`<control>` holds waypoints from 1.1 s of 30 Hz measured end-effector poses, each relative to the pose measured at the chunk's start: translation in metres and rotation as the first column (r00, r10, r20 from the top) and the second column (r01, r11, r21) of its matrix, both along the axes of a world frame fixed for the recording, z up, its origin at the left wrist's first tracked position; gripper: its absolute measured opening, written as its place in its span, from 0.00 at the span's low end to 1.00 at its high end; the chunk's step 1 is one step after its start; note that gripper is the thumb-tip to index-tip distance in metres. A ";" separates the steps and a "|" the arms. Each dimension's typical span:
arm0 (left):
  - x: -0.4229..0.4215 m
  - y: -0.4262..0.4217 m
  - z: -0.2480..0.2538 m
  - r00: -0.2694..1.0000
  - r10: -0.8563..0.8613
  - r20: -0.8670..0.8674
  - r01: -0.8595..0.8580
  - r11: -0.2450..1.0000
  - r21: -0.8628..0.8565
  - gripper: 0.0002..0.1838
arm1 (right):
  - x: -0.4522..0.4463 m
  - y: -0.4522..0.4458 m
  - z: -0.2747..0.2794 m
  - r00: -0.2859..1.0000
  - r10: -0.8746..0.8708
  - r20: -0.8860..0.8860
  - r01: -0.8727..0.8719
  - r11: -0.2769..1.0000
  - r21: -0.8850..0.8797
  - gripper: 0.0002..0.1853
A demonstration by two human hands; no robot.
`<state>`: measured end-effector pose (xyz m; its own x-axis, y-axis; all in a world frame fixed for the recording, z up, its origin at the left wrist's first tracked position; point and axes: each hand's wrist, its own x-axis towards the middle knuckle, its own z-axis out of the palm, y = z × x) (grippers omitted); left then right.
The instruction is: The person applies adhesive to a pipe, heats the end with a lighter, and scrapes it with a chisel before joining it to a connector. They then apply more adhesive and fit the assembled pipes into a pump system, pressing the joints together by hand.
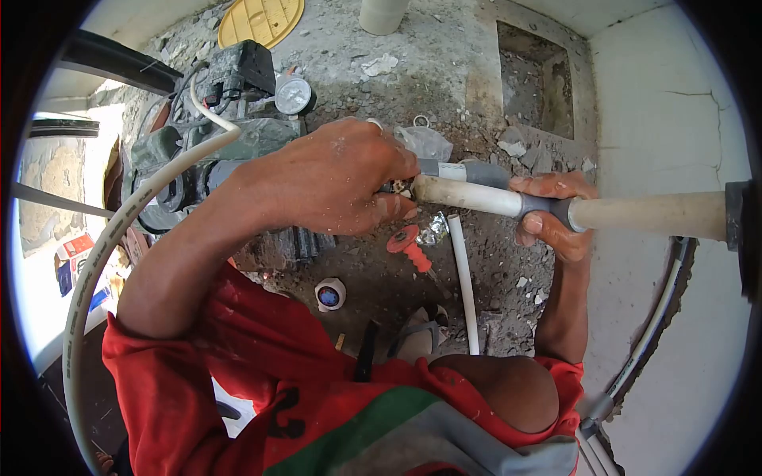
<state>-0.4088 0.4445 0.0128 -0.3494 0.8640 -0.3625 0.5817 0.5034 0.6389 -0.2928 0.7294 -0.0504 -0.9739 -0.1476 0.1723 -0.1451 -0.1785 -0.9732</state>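
Note:
My left hand [341, 178] is closed at the left end of a white pipe [472, 196], its fingers bent round the dark fitting there; much of the fitting is hidden. On the right, my right hand [559, 210] grips the grey coupling [548, 209], thumb below and fingers above. From that coupling a wider off-white pipe [651, 214] runs right to a dark grey fitting [738, 230]. Just behind the white pipe lies a grey pipe piece [484, 173] with a white label.
A green machine [246, 139] with a gauge [294, 95] stands at the left, a white hose [119, 222] curving past it. Below the hands are a red-handled chisel [413, 250], a loose white pipe [464, 285] and a white roll [329, 294]. A square pit [536, 79] lies behind.

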 end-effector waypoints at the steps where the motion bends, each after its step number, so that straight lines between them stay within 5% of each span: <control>1: -0.001 -0.001 0.000 1.000 -0.002 -0.014 0.003 1.000 0.006 0.20 | -0.001 0.005 0.000 0.999 0.023 0.034 -0.024 0.999 0.035 0.19; 6: -0.001 -0.008 -0.009 0.996 -0.037 -0.085 0.049 0.989 0.140 0.22 | -0.005 0.010 -0.007 0.996 0.065 -0.067 -0.058 0.994 0.094 0.19; 8: -0.003 -0.008 -0.008 0.995 -0.034 -0.096 0.047 0.990 0.136 0.23 | -0.015 0.015 0.002 0.972 0.170 -0.160 -0.126 0.959 0.254 0.19; 12: 0.003 -0.009 -0.003 0.994 -0.008 -0.104 0.019 0.994 0.108 0.23 | -0.008 0.005 -0.001 0.997 0.045 -0.069 -0.042 0.998 0.056 0.18; 15: 0.007 -0.011 0.006 0.987 -0.004 -0.159 0.012 0.999 0.048 0.21 | -0.012 0.009 0.005 0.994 0.101 -0.049 -0.093 0.987 0.129 0.17; 20: 0.001 -0.018 -0.008 0.997 0.011 -0.074 0.007 0.970 0.241 0.20 | -0.011 0.008 0.006 0.985 0.137 -0.107 -0.118 0.979 0.167 0.17; 27: -0.003 -0.017 -0.011 0.999 0.000 -0.037 0.010 0.960 0.279 0.18 | -0.002 -0.002 0.012 1.000 0.004 -0.001 -0.004 0.999 0.043 0.13; 33: 0.006 -0.020 -0.008 0.971 0.040 -0.237 0.017 0.972 0.234 0.18 | 0.014 0.038 -0.005 0.977 -0.161 0.137 0.152 0.985 0.076 0.14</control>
